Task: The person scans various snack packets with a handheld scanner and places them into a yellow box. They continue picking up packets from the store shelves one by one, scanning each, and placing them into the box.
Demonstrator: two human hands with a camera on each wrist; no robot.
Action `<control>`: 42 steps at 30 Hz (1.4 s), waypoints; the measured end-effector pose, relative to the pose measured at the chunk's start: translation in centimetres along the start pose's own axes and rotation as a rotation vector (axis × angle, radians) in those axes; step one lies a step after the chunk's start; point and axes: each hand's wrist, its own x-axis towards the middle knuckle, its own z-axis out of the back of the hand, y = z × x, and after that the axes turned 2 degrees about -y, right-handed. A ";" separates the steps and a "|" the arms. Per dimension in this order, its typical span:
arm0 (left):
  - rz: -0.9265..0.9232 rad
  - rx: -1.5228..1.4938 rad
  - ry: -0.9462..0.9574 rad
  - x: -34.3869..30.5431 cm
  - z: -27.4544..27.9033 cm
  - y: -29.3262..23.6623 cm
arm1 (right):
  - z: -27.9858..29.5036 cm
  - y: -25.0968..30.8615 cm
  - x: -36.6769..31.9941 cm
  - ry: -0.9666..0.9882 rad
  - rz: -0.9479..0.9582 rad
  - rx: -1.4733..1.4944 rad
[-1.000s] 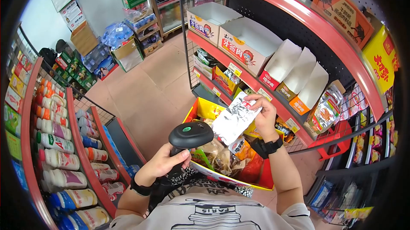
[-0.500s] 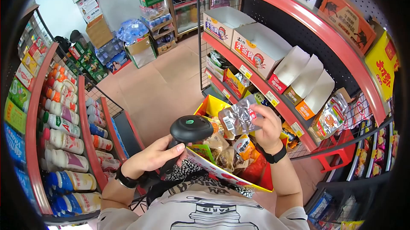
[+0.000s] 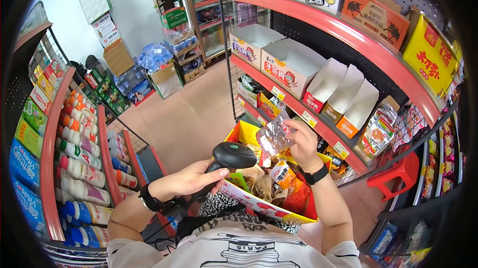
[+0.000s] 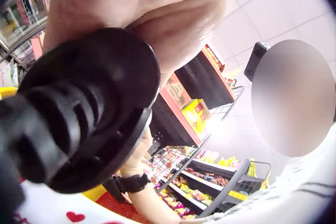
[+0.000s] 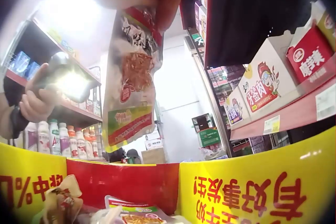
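My left hand (image 3: pixel 195 177) grips the handle of a black barcode scanner (image 3: pixel 234 155), held over the near left corner of a yellow and red carton (image 3: pixel 251 199). In the right wrist view the scanner's light glows white. My right hand (image 3: pixel 302 143) pinches a shiny snack packet (image 3: pixel 274 136) by its upper end above the carton. That packet's printed front (image 5: pixel 134 74), with a food picture, shows in the right wrist view, hanging down. Several other snack packets lie inside the carton, among them an orange and white packet (image 3: pixel 282 174).
To the right stands a red-edged shelf (image 3: pixel 368 21) with open display boxes (image 3: pixel 289 66). Bottles (image 3: pixel 82 173) line the left shelf. A red stool (image 3: pixel 398 176) stands at the right. Cartons and wrapped bottles (image 3: pixel 155 58) are stacked at the back, beyond the tiled floor (image 3: pixel 179 113).
The packet in my right hand has turned, from its bright silver face, past a side with a barcode, to a more upright tilt. The scanner stays in my left hand.
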 end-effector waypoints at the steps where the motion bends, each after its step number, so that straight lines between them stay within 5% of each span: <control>1: -0.002 0.006 0.008 0.1 0.0 0.1 | 0.0 0.1 0.1 -0.002 -0.002 0.002; 42: 0.095 -0.148 0.035 1.6 0.7 2.7 | -1.1 0.2 -1.4 -0.082 -0.232 0.033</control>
